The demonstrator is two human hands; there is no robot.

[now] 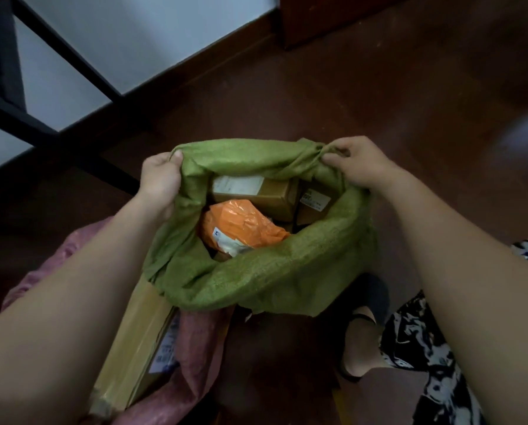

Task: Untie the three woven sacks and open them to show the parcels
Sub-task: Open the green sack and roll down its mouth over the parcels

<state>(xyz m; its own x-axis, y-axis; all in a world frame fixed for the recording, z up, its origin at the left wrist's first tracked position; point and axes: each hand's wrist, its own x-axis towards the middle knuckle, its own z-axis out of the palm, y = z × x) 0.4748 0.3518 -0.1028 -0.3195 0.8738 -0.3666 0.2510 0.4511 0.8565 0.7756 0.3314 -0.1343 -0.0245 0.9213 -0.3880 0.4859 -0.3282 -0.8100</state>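
A green woven sack (265, 271) stands on the floor with its mouth spread wide. My left hand (160, 179) grips the rim at the far left. My right hand (357, 162) pinches bunched fabric at the far right of the rim. Inside lie an orange plastic parcel (241, 223) with a white label and two brown cardboard boxes (256, 188) behind it. A pink woven sack (195, 338) lies open at the lower left, showing a long cardboard box (137, 342) with a label.
The floor is dark brown wood (379, 87). A black metal frame (57, 124) stands against the white wall at the upper left. My foot in a black sandal (360, 342) and a black-and-white patterned garment (425, 363) are at the lower right.
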